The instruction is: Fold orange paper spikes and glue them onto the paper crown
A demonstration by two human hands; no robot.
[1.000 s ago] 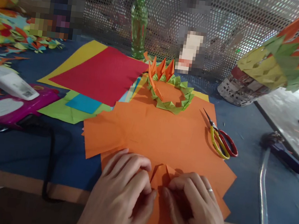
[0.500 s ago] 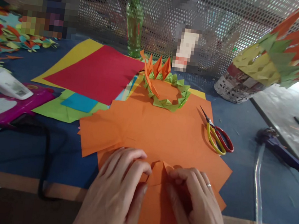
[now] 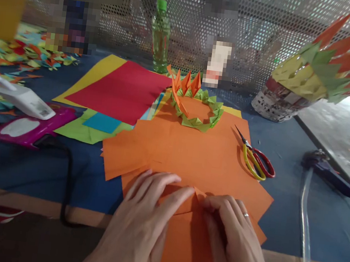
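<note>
My left hand (image 3: 145, 221) lies on a small folded orange paper piece (image 3: 185, 200) at the near edge of the table, fingers stretched flat over it and pressing it down. My right hand (image 3: 231, 240), with a ring on one finger, has its fingers curled and pinched on the right side of the same piece. The piece rests on a stack of orange paper sheets (image 3: 191, 154). Beyond it sits a ring of green folded paper with orange spikes (image 3: 195, 106).
Yellow-and-red scissors (image 3: 256, 158) lie right of the orange sheets. Red (image 3: 119, 90), yellow, green and blue sheets lie at left, with a white and pink device (image 3: 23, 116) and black cable. A green bottle (image 3: 161, 31), a paper-covered basket (image 3: 298, 86), a blue glue gun (image 3: 332, 176) stand around.
My left fingers have straightened and slid right, flattening over the folded orange piece. My right hand has kept its pinch. The view has shifted slightly.
</note>
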